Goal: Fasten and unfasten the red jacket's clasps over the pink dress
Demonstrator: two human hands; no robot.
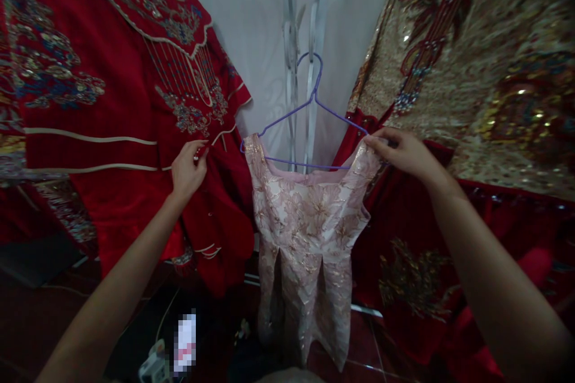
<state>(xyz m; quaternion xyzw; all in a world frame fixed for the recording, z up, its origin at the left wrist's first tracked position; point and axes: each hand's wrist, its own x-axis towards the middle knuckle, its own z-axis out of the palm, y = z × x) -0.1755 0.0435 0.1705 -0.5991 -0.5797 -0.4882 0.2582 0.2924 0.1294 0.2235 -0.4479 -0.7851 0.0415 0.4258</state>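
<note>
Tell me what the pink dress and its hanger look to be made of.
Pink dress: woven brocade-like fabric, judging by the raised gold floral pattern with a soft sheen. Hanger: thin wire, probably metal with a purple coating, given its slim bent shape.

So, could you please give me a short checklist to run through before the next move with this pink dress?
1. Right hand pinches the pink dress shoulder at the hanger end: ok.
2. Left hand on the dress: not ok, it touches the red garment.
3. Purple hanger hooked on the white rack: cannot tell.
4. Dress's other shoulder seated on the hanger: ok.
5. Dress hem clear of the floor: cannot tell.
</note>
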